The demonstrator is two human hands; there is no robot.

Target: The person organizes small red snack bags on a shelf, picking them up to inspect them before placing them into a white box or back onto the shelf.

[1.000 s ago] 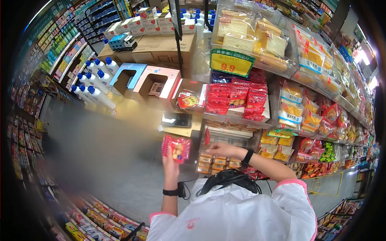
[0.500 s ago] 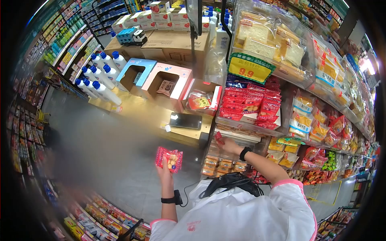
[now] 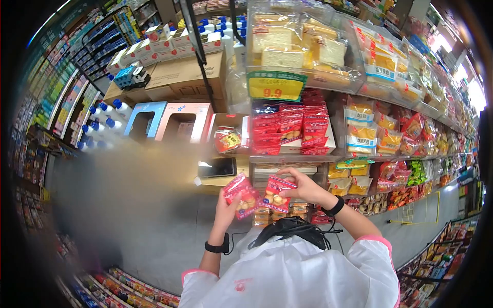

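Note:
Two small red packets with round biscuits showing through clear windows are held side by side in front of my chest. My left hand (image 3: 224,209) grips the left biscuit packet (image 3: 243,194) by its side. The right biscuit packet (image 3: 275,193) is pinched between the fingers and thumb of my right hand (image 3: 304,188). At their inner edges the packets meet or overlap. Just above them, a shelf bin holds many similar red packets (image 3: 290,123). A black band circles each wrist.
Bread packs (image 3: 280,43) fill the upper shelf above a yellow price sign (image 3: 276,86). On the left table lie a black phone (image 3: 217,167), a pink open-fronted box (image 3: 181,122) and a blue one (image 3: 146,119). White bottles (image 3: 109,123) stand farther left, partly blurred.
My right hand has come away from the shelf edge with its packet, now fully in view beside the other. My left hand has moved nearer to it. The view has shifted.

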